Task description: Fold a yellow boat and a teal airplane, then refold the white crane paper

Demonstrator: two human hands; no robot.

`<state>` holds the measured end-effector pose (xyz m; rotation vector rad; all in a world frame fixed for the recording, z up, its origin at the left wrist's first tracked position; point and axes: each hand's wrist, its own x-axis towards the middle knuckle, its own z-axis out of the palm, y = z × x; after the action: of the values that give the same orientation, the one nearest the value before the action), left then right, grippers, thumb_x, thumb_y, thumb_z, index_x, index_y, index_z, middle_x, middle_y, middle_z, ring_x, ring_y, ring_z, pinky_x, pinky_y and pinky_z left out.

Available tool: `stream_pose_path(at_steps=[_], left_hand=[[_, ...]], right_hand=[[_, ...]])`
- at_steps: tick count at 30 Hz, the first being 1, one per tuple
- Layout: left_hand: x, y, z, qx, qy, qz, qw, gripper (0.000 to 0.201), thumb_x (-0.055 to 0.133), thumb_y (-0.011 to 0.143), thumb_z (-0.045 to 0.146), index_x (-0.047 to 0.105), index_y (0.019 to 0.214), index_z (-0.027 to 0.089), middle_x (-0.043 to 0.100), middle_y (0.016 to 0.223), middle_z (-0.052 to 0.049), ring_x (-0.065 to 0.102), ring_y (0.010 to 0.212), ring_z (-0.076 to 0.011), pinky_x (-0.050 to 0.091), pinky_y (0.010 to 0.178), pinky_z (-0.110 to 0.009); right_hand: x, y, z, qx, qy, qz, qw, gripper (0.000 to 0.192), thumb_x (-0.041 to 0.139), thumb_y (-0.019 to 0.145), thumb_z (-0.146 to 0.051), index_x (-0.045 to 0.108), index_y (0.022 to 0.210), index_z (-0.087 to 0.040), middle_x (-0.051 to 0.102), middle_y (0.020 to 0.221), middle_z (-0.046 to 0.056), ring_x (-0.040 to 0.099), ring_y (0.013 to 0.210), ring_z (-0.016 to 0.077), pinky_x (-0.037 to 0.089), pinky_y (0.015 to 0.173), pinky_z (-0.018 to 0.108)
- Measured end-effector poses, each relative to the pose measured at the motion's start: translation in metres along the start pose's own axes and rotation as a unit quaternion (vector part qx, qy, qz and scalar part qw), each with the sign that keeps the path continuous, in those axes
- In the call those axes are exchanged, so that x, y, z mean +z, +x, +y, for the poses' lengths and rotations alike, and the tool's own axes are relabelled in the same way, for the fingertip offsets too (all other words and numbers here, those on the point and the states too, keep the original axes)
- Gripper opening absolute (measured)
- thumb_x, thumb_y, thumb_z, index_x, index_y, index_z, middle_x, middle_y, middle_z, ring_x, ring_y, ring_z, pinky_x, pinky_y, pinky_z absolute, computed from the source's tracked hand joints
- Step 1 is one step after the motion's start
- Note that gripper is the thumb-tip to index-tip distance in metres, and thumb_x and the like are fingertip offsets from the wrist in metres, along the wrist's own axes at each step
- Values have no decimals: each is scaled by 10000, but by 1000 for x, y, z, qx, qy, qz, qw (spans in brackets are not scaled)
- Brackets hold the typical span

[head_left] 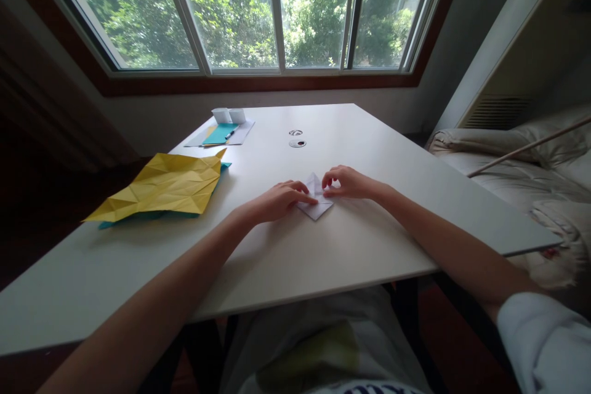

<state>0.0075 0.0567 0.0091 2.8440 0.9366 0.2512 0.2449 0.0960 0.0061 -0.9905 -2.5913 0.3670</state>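
A small piece of white folded paper (316, 210) lies on the table, one corner pointing toward me and a peaked part rising at its far side. My left hand (282, 199) holds it from the left, with a finger pressed on its middle and the other fingers curled at its edge. From the right, my right hand (349, 183) pinches the paper's right edge between thumb and bent fingers. Parts of both side edges are hidden under my fingers.
On the white table (277, 265), a large creased yellow sheet (168, 184) lies over a teal sheet (152, 216) at left. Farther back are a teal paper (220, 133), a pen (231, 133) and white folded pieces (229, 115). Two round discs (297, 143) sit beyond my hands.
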Motion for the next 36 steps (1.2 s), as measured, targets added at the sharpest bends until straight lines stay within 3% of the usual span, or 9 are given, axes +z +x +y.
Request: stream_pose_path(at_steps=[7, 21, 36], left_hand=[[-2, 0, 3, 0, -22, -2, 1000, 570, 390, 755, -32, 616, 1139, 324, 561, 1148, -35, 539, 1000, -176, 410, 891, -312], [-2, 3, 3, 2, -48, -5, 999, 580, 391, 731, -58, 634, 1115, 302, 561, 1150, -38, 542, 1018, -171, 418, 895, -292], [0, 2, 2, 7, -30, -8, 999, 581, 381, 745, -39, 619, 1133, 322, 554, 1153, -33, 519, 1036, -177, 399, 901, -299]], right_hand=[[11, 9, 6, 88, -9, 52, 995, 223, 647, 699, -415, 633, 739, -196, 643, 795, 14, 552, 768, 144, 393, 671, 244], [18, 27, 11, 208, -56, 106, 971, 267, 596, 722, -469, 638, 740, -206, 670, 781, 14, 576, 707, 136, 393, 618, 239], [20, 29, 6, 212, -100, 119, 965, 234, 564, 758, -425, 643, 768, -206, 677, 791, 21, 588, 726, 157, 402, 690, 283]])
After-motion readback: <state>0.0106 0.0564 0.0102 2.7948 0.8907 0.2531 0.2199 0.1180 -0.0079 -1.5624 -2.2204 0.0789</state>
